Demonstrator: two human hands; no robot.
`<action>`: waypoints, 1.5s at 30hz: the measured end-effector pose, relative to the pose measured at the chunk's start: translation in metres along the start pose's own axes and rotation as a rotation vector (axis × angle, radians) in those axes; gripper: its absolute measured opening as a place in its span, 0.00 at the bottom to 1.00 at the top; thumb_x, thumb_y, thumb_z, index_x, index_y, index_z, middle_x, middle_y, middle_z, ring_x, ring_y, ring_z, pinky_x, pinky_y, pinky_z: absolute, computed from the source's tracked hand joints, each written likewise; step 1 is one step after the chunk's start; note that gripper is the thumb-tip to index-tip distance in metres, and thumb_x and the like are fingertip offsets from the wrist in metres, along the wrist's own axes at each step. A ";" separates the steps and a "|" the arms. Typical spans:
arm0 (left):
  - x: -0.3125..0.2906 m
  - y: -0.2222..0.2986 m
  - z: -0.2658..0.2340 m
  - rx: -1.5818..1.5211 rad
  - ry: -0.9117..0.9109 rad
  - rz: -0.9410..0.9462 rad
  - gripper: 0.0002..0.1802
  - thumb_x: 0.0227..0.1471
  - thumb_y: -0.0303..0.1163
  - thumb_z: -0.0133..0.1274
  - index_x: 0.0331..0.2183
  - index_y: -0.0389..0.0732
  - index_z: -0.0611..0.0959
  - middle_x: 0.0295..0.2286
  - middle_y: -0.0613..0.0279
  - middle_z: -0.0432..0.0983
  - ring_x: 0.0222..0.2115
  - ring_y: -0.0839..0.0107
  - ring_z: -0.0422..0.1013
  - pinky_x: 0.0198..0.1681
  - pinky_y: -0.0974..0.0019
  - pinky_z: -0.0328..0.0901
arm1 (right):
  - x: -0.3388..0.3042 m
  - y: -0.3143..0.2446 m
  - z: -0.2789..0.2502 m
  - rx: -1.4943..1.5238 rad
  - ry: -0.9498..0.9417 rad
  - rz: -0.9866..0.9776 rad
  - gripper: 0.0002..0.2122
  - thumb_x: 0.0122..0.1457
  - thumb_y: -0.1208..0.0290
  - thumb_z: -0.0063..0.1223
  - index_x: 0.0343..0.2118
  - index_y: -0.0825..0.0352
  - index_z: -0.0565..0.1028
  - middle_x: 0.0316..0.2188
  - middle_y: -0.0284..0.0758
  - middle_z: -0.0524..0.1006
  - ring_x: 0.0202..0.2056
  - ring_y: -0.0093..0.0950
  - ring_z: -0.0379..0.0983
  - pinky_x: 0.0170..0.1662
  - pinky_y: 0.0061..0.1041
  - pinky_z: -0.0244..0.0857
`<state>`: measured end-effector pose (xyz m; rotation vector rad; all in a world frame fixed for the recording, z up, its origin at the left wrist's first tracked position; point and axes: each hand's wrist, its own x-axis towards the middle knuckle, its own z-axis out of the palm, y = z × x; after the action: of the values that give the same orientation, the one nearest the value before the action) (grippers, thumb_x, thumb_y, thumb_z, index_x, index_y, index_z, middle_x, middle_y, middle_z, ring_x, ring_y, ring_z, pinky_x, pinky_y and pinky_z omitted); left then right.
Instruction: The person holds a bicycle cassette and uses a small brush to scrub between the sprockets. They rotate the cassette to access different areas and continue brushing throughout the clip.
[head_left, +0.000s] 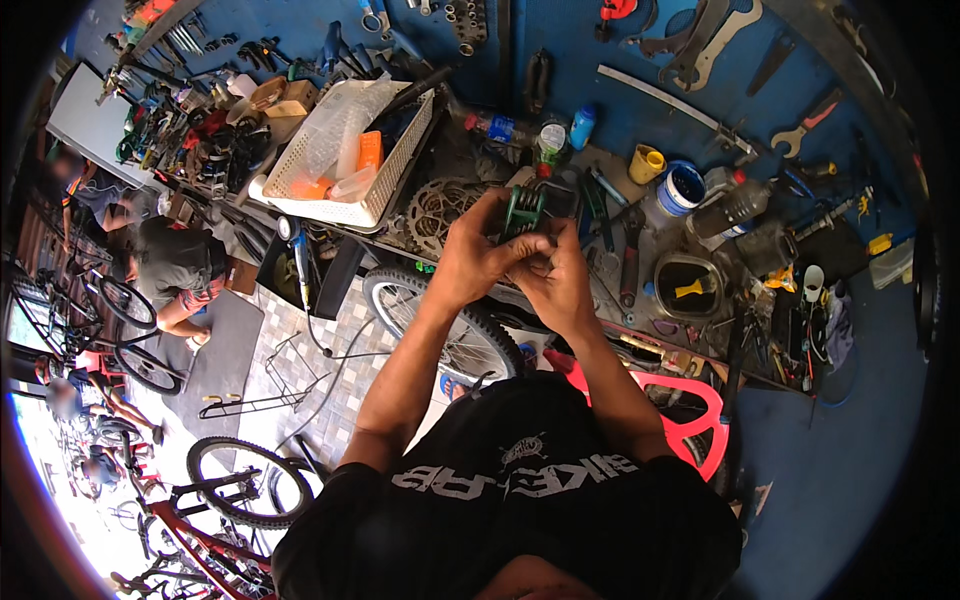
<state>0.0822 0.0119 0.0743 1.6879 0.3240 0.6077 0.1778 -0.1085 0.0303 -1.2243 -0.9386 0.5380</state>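
Both of my hands meet over the workbench (610, 260), fingertips close together. My left hand (478, 250) is closed around a small green part with metal ribs or coils (522, 208), whose exact kind I cannot make out. My right hand (556, 280) is closed beside it, its fingers bent and pressed against the part's lower end. The fingers cover much of it. Just left of the hands, toothed bicycle sprockets (432, 215) lie on the bench. Below my left forearm stands a bicycle wheel (400, 297) with a black tyre.
A cream plastic basket (268, 190) of packaged items stands left of the hands. A blue-white tub (683, 187), a yellow cup (647, 162) and a black square tray (660, 280) sit to the right. Wrenches (795, 137) hang on the blue wall. A crouching person (175, 260) and bicycles fill the left side.
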 end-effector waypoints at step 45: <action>-0.008 -0.042 -0.037 0.254 -0.509 0.015 0.20 0.50 0.29 0.70 0.47 0.40 0.88 0.38 0.54 0.83 0.42 0.59 0.77 0.49 0.57 0.69 | 0.004 0.051 -0.063 0.518 -0.603 0.714 0.39 0.64 0.29 0.40 0.58 0.66 0.70 0.37 0.45 0.83 0.29 0.28 0.81 0.28 0.21 0.73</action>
<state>0.0601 0.0472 0.0358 2.0205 0.0200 0.1338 0.2390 -0.1250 -0.0204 -0.8977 -0.7474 1.6771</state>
